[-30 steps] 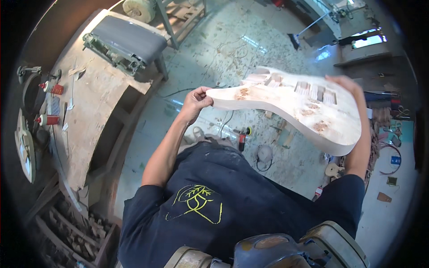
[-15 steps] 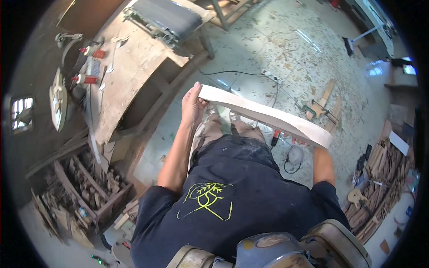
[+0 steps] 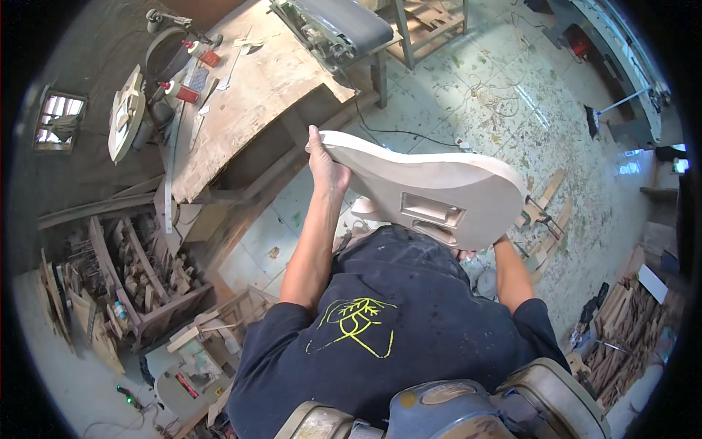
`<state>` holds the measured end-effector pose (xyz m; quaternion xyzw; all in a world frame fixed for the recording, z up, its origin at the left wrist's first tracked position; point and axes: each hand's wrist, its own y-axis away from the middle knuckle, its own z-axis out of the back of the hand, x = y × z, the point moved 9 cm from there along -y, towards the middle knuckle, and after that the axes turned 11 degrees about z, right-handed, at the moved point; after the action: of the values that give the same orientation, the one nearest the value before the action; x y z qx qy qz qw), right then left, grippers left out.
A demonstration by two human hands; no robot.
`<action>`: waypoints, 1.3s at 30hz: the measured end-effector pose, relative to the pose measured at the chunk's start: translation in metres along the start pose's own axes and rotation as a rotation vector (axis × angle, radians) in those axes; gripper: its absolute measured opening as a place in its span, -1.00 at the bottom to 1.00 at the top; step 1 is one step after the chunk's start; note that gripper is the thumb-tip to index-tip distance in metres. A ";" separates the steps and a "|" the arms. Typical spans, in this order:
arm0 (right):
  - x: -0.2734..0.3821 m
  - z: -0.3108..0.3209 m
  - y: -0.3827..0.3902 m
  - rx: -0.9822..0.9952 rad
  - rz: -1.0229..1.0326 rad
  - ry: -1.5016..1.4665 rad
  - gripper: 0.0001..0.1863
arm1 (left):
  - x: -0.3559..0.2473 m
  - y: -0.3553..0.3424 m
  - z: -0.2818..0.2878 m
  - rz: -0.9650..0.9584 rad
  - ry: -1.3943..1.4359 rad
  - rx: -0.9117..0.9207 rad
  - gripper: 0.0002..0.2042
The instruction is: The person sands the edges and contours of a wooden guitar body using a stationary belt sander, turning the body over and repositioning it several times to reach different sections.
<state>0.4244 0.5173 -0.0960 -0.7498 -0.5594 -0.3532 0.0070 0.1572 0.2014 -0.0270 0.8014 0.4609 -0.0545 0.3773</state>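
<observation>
An unpainted, pale wooden electric guitar body [image 3: 409, 175] is raised in front of my waist, its broad flat side tilted into view. Rectangular recesses are cut into that side. My left hand [image 3: 329, 172] grips the horn end, thumb up over the rim. Around the lower right edge, my right hand [image 3: 463, 254] supports the body from beneath; only a few fingertips show, the rest being hidden behind the wood.
On my left, a wooden workbench [image 3: 270, 88] holds red glue bottles [image 3: 181, 91] and a belt sander [image 3: 344, 29]. A crate of wood scraps [image 3: 172, 314] stands below it. Clamped boards [image 3: 541, 212] and shavings lie on the tiled floor. Wood strips [image 3: 621, 344] are stacked at right.
The guitar body has turned from edge-on to showing its flat side with the recesses. Both hands still hold it. My view has shifted, bringing more of the bench side in.
</observation>
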 end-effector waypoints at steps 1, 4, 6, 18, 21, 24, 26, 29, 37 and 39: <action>-0.005 -0.007 0.003 0.001 -0.003 -0.031 -0.35 | -0.004 0.000 0.009 -0.002 0.004 -0.026 -0.53; -0.022 -0.027 0.019 -0.001 -0.004 -0.101 -0.31 | -0.019 0.003 0.035 0.014 -0.010 -0.084 -0.58; -0.032 -0.028 0.025 -0.011 0.027 -0.048 -0.28 | -0.024 0.002 0.053 0.030 0.012 -0.096 -0.59; -0.088 -0.015 0.048 -0.124 0.142 0.558 -0.14 | -0.048 0.012 0.092 0.135 -0.028 0.121 -0.24; -0.092 -0.011 0.049 -0.175 0.153 0.462 -0.11 | -0.056 0.030 0.071 0.140 -0.053 0.159 -0.12; -0.096 -0.027 0.055 -0.167 0.159 0.426 -0.12 | -0.065 0.028 0.070 0.145 -0.042 0.281 -0.14; -0.098 -0.036 0.061 -0.156 0.172 0.427 -0.11 | -0.069 0.027 0.070 0.139 -0.032 0.309 -0.17; -0.099 -0.036 0.071 -0.151 0.228 0.482 -0.10 | -0.071 0.030 0.062 0.112 -0.032 0.356 -0.27; -0.078 -0.023 0.091 0.049 0.366 0.829 -0.10 | -0.080 0.033 0.065 -0.278 -0.348 0.051 -0.69; -0.080 -0.025 0.088 0.040 0.371 0.764 -0.08 | -0.079 0.037 0.049 -0.313 -0.426 0.049 -0.65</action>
<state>0.4759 0.4075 -0.0860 -0.6527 -0.3789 -0.5875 0.2920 0.1541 0.1032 -0.0069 0.6999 0.4878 -0.2907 0.4332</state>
